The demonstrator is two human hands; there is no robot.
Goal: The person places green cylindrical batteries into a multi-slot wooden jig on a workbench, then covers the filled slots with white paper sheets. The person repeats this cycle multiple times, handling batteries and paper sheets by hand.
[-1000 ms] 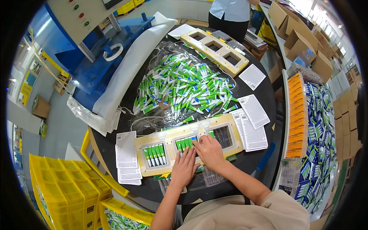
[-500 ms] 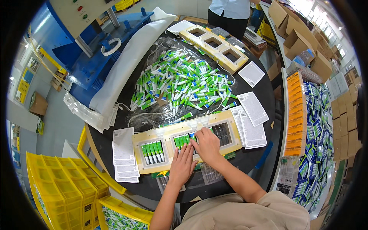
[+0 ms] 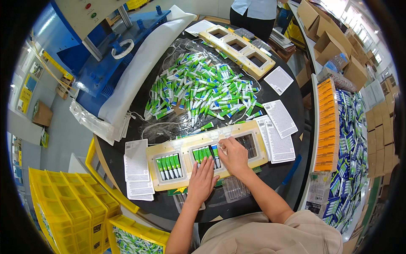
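Note:
A long cream-yellow frame (image 3: 185, 155) with three windows lies in front of me, each window holding a clear plastic tray. Several green-and-white tubes (image 3: 170, 165) stand in a row in the left tray. In the middle tray are more green tubes (image 3: 202, 154) and, at their right, one showing a blue face (image 3: 215, 151). My left hand (image 3: 203, 178) lies with outstretched fingers over the lower part of the middle tray's tubes. Beside the blue-faced tube, my right hand (image 3: 234, 155) has bent fingers, thumb and index slightly apart, nothing visible between them. It partly hides the right tray (image 3: 247, 146), where no tubes show.
A heap of loose tubes (image 3: 198, 91) covers the table beyond the frame. Printed cards (image 3: 280, 118) lie at both sides. A second frame (image 3: 237, 46) is at the back, a blue press (image 3: 99, 72) at left, yellow crates (image 3: 69, 207) at lower left. A person (image 3: 253, 19) stands opposite.
My right hand has shifted slightly up and right, off the middle tray's tubes, uncovering the blue-faced tube. The left hand stays almost where it was.

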